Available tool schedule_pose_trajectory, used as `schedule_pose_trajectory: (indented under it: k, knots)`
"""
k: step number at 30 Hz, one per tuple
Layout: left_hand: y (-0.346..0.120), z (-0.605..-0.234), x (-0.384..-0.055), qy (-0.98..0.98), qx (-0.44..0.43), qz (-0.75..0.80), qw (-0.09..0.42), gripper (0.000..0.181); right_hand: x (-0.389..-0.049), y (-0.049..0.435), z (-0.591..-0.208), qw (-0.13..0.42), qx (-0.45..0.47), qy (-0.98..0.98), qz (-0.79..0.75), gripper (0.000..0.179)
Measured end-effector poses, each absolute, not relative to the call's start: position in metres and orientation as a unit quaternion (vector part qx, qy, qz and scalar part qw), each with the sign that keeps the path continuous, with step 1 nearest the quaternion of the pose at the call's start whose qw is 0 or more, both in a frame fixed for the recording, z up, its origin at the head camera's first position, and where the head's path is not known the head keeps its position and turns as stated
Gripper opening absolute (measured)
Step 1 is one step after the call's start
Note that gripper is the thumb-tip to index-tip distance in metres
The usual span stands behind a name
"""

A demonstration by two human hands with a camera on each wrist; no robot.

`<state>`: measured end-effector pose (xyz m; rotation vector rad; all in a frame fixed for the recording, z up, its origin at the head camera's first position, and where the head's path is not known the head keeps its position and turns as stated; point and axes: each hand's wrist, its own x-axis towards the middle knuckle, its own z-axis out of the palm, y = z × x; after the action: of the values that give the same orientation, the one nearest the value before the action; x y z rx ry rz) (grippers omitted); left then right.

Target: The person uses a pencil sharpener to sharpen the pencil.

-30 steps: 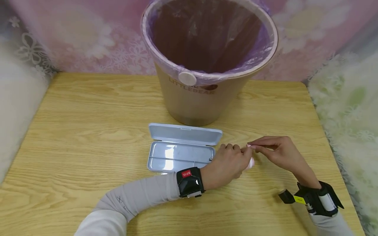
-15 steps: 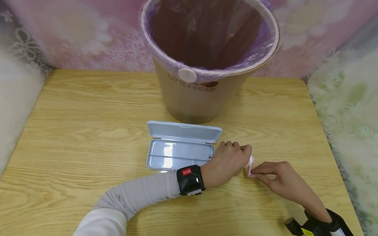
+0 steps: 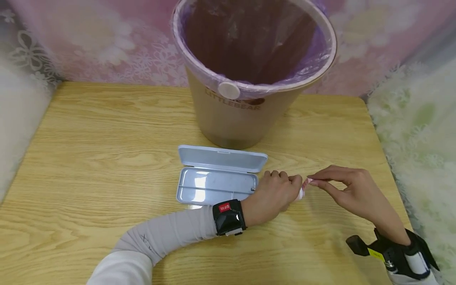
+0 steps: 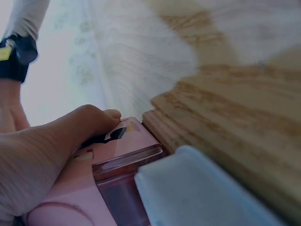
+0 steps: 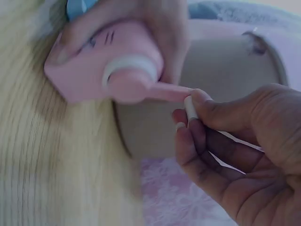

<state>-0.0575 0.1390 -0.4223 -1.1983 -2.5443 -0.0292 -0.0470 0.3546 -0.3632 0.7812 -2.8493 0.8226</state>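
Observation:
My left hand (image 3: 272, 196) grips a pink, boxy crank pencil sharpener (image 5: 77, 73) on the table, mostly covering it in the head view. The thumb lies along its top in the left wrist view, above a dark see-through drawer (image 4: 124, 188). My right hand (image 3: 350, 190) pinches the white knob (image 5: 190, 107) of the sharpener's pink crank (image 5: 169, 92) between thumb and fingers. In the head view the crank points up and to the right. Just left of the sharpener lies a light-blue pencil case (image 3: 217, 183) with its lid (image 3: 223, 158) raised.
Behind the pencil case stands a tall beige bin (image 3: 236, 122) lined with a purple bag (image 3: 313, 65). The wooden table (image 3: 107, 150) meets a pink flowered backdrop (image 3: 107, 47) at its far edge.
My right hand has swung toward me and then away again, turning the sharpener's crank. The left hand has kept its grip, nearly still.

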Motion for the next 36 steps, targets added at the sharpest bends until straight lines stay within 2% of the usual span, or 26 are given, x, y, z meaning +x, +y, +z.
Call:
schedule_pose_trajectory:
  k: [2,6,10,14,17,20,26,33,36]
  knots:
    - [0.139,-0.422,-0.057,-0.893,-0.421,-0.005,0.159,0.008,-0.058,0.357,-0.37,0.016,0.241,-0.929,0.281,0.034]
    - [0.141,-0.42,-0.056,-0.896,-0.422,-0.002,0.136,0.011,-0.074,0.364,-0.395,-0.062,0.225,-0.918,0.32,0.026]
    - [0.143,-0.42,-0.054,-0.897,-0.425,-0.018,0.123,0.015,-0.07,0.372,-0.422,-0.119,0.231,-0.899,0.352,0.024]
    - [0.143,-0.419,-0.054,-0.897,-0.418,-0.012,0.142,0.015,-0.054,0.372,-0.433,-0.136,0.25,-0.885,0.369,0.024]
    - [0.141,-0.419,-0.055,-0.897,-0.416,-0.008,0.148,0.018,-0.042,0.368,-0.428,-0.147,0.259,-0.881,0.366,0.023]
    - [0.14,-0.42,-0.056,-0.895,-0.42,-0.012,0.149,0.014,-0.03,0.364,-0.419,-0.157,0.269,-0.882,0.353,0.022]
    - [0.141,-0.419,-0.056,-0.894,-0.429,-0.019,0.132,0.009,-0.016,0.362,-0.399,-0.129,0.309,-0.879,0.34,0.025]
    - [0.139,-0.418,-0.056,-0.89,-0.43,-0.021,0.149,0.011,-0.02,0.369,-0.378,-0.066,0.342,-0.863,0.365,0.048]
    - [0.139,-0.418,-0.056,-0.89,-0.429,-0.019,0.153,0.011,-0.027,0.372,-0.374,-0.045,0.347,-0.857,0.377,0.052]
